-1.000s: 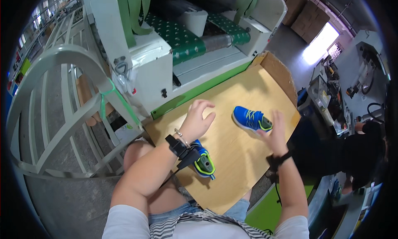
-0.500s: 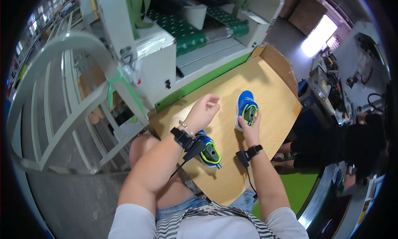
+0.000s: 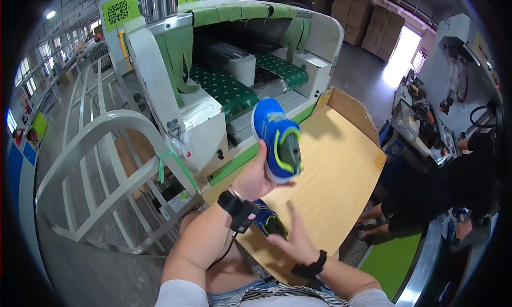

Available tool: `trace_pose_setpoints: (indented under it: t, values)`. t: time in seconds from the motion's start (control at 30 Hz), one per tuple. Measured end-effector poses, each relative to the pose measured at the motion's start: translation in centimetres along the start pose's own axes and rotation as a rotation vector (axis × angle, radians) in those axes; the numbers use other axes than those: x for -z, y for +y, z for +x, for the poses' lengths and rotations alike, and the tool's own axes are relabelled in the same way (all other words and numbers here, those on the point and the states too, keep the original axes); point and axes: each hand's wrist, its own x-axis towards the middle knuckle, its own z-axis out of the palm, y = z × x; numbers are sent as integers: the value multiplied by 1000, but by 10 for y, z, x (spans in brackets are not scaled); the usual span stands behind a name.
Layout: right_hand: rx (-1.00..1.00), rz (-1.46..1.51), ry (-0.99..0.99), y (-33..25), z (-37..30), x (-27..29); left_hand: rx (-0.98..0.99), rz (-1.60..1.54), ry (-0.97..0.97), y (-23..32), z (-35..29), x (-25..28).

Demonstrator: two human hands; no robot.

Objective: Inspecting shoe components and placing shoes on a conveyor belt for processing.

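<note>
A blue sneaker [image 3: 275,127] with a yellow-green collar is raised above the wooden board, its toe tilted up and away from me. My left hand [image 3: 253,178] grips it from underneath near the heel. Inside its opening sits a dark grey-green form. The second blue sneaker [image 3: 265,217] rests on the board closer to me, partly hidden behind my left wrist. Beside its heel is my right hand [image 3: 298,242], thumb and fingers spread with nothing between them. Whether the thumb touches that shoe I cannot tell.
Beyond the wooden board [image 3: 341,163] stands a machine with green dotted conveyor belts [image 3: 224,94]. A curved metal rail [image 3: 101,120] rises at the left. At the right are a tool-covered bench [image 3: 421,112] and another person in dark clothes [image 3: 426,184].
One sneaker has left the board and is now up in my left hand. My right hand has released it and drawn back toward me. The view has tilted upward.
</note>
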Motion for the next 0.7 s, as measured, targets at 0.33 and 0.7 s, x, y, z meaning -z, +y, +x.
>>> trace_pose_setpoints:
  t: [0.33, 0.7]
  values:
    - [-189, 30, -55, 12, -16, -17, -537, -407, 422, 75, 63, 43]
    - [-79, 399, 366, -3, 171, 115, -188, -154, 559, 2, -16, 74]
